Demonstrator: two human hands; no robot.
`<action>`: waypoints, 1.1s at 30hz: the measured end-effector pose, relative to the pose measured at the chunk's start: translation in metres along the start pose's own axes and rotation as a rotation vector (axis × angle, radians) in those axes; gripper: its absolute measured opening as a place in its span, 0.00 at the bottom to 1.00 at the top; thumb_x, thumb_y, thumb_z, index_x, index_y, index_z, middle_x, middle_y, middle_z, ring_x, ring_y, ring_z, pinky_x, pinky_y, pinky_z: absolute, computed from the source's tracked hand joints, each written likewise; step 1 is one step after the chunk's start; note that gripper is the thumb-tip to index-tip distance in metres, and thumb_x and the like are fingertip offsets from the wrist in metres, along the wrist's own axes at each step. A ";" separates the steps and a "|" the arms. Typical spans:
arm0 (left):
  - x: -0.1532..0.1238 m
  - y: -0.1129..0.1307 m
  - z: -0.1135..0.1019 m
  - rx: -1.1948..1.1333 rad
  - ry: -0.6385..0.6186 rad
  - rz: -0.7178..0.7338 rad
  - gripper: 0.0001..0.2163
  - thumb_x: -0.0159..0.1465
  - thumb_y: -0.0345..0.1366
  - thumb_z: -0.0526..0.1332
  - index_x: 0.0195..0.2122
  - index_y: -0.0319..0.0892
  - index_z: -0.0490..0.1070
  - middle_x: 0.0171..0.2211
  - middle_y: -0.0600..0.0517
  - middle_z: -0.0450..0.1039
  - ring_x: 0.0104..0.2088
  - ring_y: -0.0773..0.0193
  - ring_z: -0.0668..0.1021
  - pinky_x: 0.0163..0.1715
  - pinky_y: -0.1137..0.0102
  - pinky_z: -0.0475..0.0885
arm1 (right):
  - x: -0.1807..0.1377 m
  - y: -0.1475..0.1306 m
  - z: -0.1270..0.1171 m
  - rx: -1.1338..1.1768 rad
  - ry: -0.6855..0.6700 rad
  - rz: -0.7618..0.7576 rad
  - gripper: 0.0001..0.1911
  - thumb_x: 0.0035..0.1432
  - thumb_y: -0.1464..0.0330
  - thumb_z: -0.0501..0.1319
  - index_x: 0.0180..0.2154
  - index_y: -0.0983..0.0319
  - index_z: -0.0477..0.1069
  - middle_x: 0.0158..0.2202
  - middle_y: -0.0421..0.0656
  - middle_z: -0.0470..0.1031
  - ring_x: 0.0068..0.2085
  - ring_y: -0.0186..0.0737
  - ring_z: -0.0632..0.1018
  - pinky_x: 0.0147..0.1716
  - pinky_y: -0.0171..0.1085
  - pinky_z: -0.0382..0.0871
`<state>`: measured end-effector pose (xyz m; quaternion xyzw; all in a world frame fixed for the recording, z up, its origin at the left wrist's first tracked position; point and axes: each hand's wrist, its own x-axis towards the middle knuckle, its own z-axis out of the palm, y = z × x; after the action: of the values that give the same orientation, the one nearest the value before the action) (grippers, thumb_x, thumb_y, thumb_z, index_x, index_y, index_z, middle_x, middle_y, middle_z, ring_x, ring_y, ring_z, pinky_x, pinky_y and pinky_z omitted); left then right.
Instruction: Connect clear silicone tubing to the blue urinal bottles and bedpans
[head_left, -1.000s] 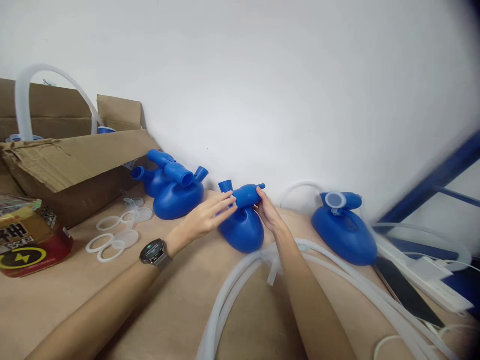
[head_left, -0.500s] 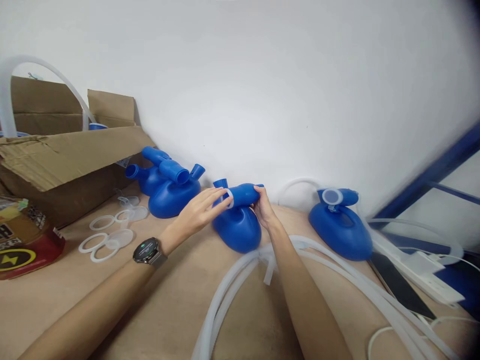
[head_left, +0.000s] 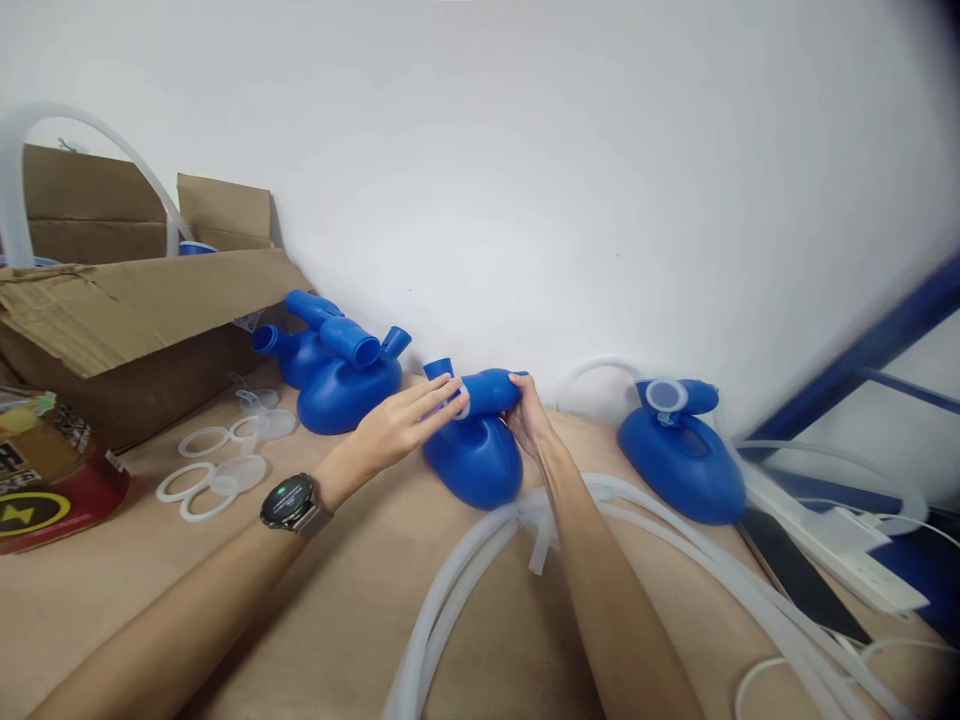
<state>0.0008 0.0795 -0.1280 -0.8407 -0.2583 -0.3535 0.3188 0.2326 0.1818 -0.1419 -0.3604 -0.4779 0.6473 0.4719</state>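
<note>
A blue plastic vessel (head_left: 474, 460) with a thick spout stands on the brown table near the wall. My left hand (head_left: 401, 425), a watch on its wrist, presses a translucent white ring (head_left: 463, 399) onto the spout's mouth with pinched fingers. My right hand (head_left: 529, 412) grips the far end of the same spout. Both forearms reach in from the bottom of the head view.
Two more blue vessels (head_left: 341, 378) stand at the left and one capped vessel (head_left: 679, 452) at the right. Loose white rings (head_left: 202, 477) lie on the table. A cardboard box (head_left: 127, 320), a red packet (head_left: 45, 480), clear tubing (head_left: 480, 560) and a white power strip (head_left: 847, 555) surround them.
The white ring has appeared at the spout's mouth under my left fingers. Both hands stay on the middle vessel; the view has shifted slightly.
</note>
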 end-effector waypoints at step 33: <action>0.037 -0.036 -0.067 -0.355 -0.501 -0.830 0.25 0.62 0.57 0.66 0.49 0.42 0.82 0.29 0.52 0.79 0.31 0.56 0.80 0.31 0.67 0.68 | -0.013 -0.005 -0.009 -0.694 -0.311 -0.149 0.42 0.45 0.72 0.69 0.64 0.56 0.70 0.66 0.46 0.71 0.66 0.54 0.71 0.70 0.52 0.60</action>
<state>-0.0290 0.0631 -0.0503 -0.7675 -0.5745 -0.2765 -0.0674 0.2456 0.1722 -0.1392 -0.3606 -0.7593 0.4580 0.2893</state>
